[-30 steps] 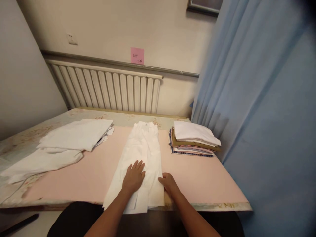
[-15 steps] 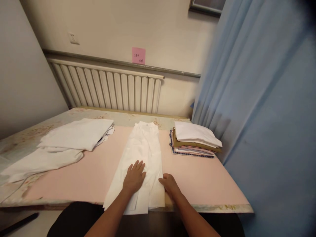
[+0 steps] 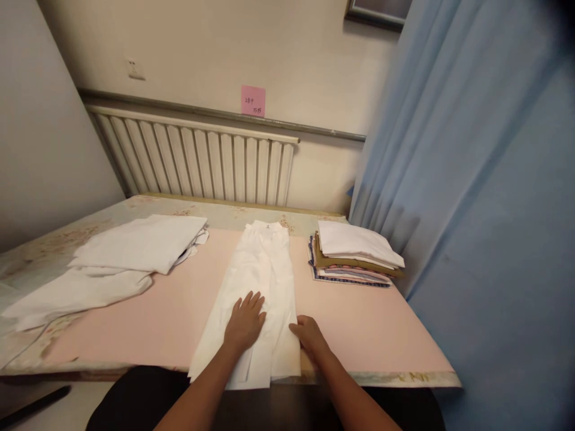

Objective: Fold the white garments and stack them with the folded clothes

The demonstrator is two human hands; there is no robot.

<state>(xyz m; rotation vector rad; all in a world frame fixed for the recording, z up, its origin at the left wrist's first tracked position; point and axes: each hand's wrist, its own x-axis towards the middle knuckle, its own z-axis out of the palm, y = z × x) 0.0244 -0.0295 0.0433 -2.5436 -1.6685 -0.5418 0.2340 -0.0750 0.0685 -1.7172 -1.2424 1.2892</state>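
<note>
A pair of white trousers (image 3: 256,257), as it looks, lies lengthwise before me, the gathered waist at the far end and the hems hanging just over the table's front edge. My left hand (image 3: 245,320) rests flat on the cloth, fingers spread, about midway down the lower half. At the garment's right edge, my right hand (image 3: 309,335) pinches the side of the cloth between thumb and curled fingers. Some creases run down the middle of the fabric.
White garments (image 3: 139,245) lie loosely heaped at the left. To the right stands a stack of folded clothes (image 3: 359,245), white on top. A pink mat (image 3: 175,323) covers the table's middle. A blue curtain (image 3: 485,209) hangs at the right; a radiator (image 3: 202,155) lines the wall.
</note>
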